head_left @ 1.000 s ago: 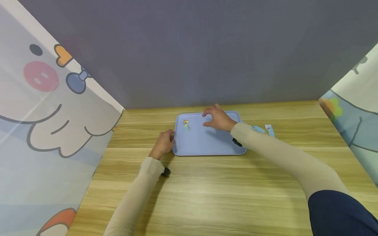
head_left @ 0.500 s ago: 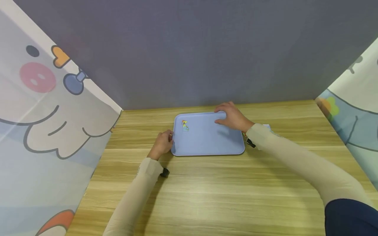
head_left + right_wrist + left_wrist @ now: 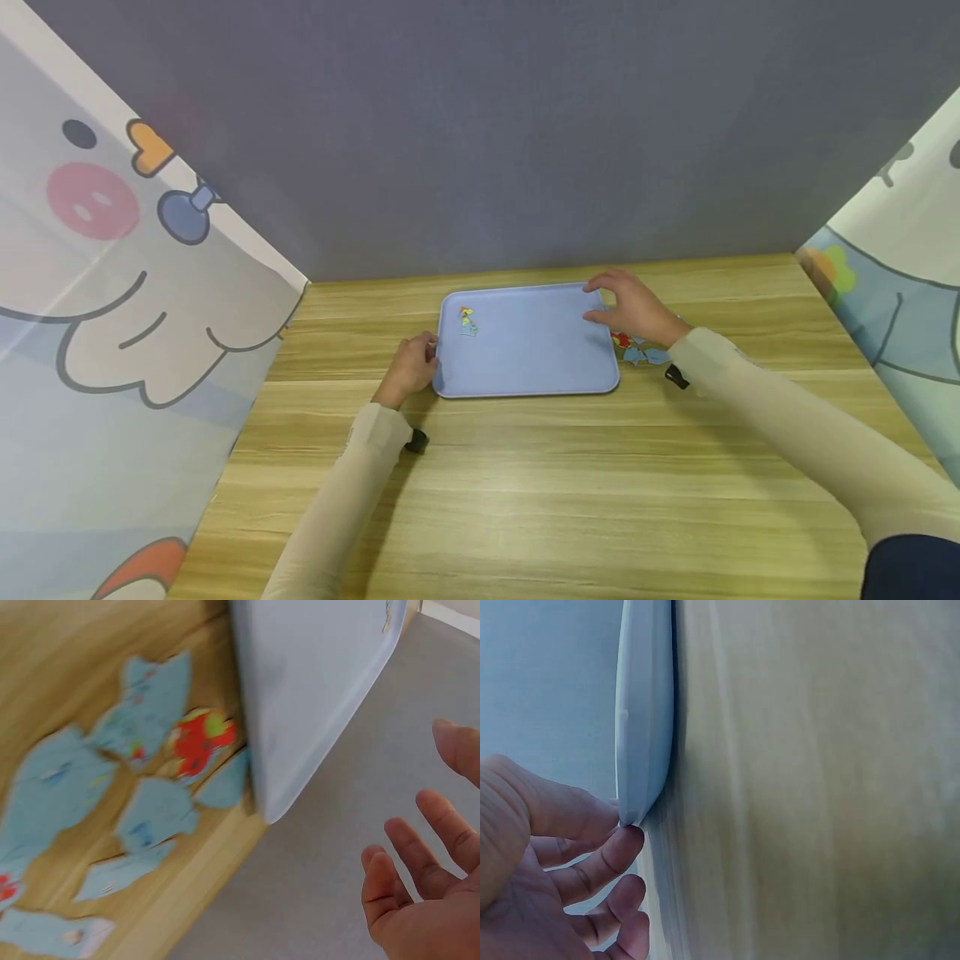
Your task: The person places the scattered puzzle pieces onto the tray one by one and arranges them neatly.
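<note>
A pale blue tray (image 3: 525, 350) lies on the wooden table, and my left hand (image 3: 409, 367) is at its left edge. Close up in the left wrist view, thumb and forefinger pinch the tray rim (image 3: 641, 750). A small printed puzzle piece (image 3: 468, 322) with a yellow figure rests in the tray's upper left. My right hand (image 3: 633, 308) hovers by the upper right corner, fingers apart and holding nothing. Beside the tray's right edge lie several light blue puzzle pieces (image 3: 154, 814) and a red printed one (image 3: 199, 742); my right hand and sleeve partly cover them in the head view.
The wooden table (image 3: 540, 500) extends toward me. A grey panel (image 3: 525, 142) rises right behind the tray. Cartoon-printed sheets (image 3: 112, 333) stand along the sides.
My right hand has moved rightward from above the tray's middle to its right edge, uncovering the tray surface. My left hand stays at the left edge; the piece on the tray stays put.
</note>
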The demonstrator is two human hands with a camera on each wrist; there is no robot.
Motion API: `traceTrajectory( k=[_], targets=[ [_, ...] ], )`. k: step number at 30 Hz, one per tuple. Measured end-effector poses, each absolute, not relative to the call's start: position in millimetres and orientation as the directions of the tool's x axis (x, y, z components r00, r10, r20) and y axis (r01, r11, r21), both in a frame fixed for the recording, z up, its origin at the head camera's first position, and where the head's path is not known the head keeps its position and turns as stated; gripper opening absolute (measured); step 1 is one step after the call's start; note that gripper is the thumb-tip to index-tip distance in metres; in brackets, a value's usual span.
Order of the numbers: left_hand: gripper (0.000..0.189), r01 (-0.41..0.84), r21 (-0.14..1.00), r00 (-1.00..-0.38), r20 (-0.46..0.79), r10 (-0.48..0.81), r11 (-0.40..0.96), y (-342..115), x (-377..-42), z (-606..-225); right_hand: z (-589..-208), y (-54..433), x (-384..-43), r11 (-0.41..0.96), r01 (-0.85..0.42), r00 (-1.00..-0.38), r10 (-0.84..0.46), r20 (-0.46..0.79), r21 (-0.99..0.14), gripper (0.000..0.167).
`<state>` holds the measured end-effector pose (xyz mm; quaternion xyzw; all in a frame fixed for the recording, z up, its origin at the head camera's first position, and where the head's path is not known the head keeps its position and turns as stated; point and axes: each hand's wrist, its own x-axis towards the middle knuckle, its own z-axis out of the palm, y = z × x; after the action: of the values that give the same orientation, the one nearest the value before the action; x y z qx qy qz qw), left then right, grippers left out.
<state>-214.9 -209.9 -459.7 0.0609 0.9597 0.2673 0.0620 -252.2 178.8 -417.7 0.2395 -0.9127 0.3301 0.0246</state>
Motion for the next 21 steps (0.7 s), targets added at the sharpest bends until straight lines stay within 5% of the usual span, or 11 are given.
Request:
traceTrajectory(
  k=[21],
  targets=[
    [0.038, 0.071, 0.532, -0.984, -0.103, 0.147, 0.844, -212, -217, -464, -436, 235, -245, 0.756, -0.339, -0.918, -0.395, 0.021, -0.56, 0.042]
  ],
)
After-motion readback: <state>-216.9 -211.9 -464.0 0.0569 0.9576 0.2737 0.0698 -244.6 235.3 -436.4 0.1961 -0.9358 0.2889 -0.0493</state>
